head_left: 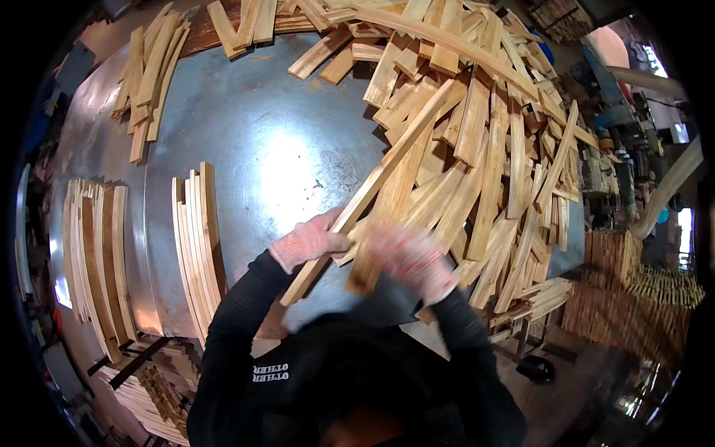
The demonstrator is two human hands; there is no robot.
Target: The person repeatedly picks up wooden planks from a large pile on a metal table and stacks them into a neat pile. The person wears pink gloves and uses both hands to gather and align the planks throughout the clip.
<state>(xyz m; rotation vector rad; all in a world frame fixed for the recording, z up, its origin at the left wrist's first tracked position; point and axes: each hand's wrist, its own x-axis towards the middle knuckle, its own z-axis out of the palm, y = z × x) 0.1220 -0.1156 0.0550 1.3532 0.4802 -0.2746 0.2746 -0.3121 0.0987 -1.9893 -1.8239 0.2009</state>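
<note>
While the left hand [307, 242] grips a long wooden slat [372, 186] at centre frame, the right hand [413, 261] is blurred. It seems to clasp a shorter slat [365, 272]; the grasp is unclear.

Both hands wear knit work gloves, pale with a reddish-pink speckle. The left glove [307, 243] shows crisp, its ribbed weave plain; the right glove [412, 258], toward 3 o'clock of it, is smeared by blur. Long black sleeves run from the glove cuffs down toward 6 o'clock. The left sleeve [227, 335] is smooth and snug, the right sleeve [469, 350] slightly creased. They join a black top [350, 372] bearing small white lettering [269, 372] at about 9 o'clock on the chest.
</note>
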